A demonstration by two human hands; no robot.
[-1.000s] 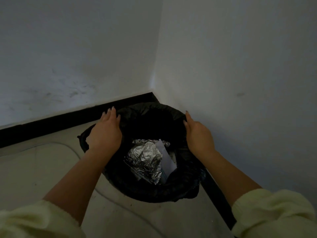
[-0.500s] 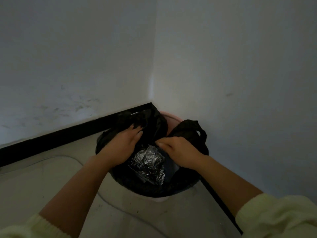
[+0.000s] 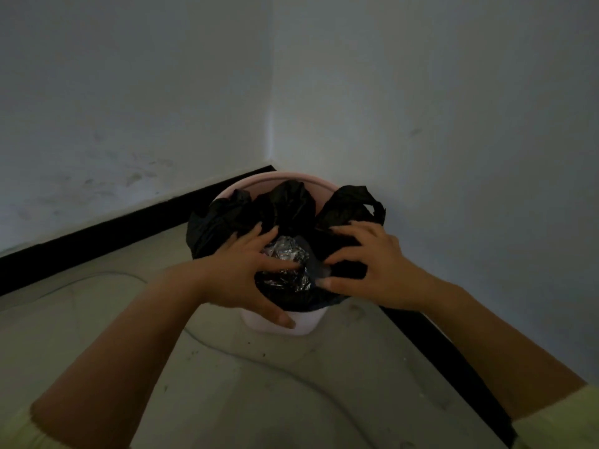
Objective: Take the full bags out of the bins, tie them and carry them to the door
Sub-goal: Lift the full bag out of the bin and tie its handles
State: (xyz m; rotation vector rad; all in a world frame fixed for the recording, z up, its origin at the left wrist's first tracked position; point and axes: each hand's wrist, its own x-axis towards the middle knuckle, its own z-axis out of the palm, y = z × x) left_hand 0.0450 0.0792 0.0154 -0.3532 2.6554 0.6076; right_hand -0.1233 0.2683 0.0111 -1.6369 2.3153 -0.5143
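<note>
In the room's corner, black skirting (image 3: 97,234) runs along the left wall to the pink bin (image 3: 311,323). Our left hand (image 3: 240,273) curls its fingers into the black bag (image 3: 288,202), which sits inside the bin. Crumpled foil (image 3: 287,251) shows between our hands. Our right hand (image 3: 372,264) grips the bag's right folds beside the wall.

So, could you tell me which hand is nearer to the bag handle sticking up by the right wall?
The right. The right hand gathers the bag just under that handle; the left hand holds the bag's opposite side, beyond the foil.
</note>
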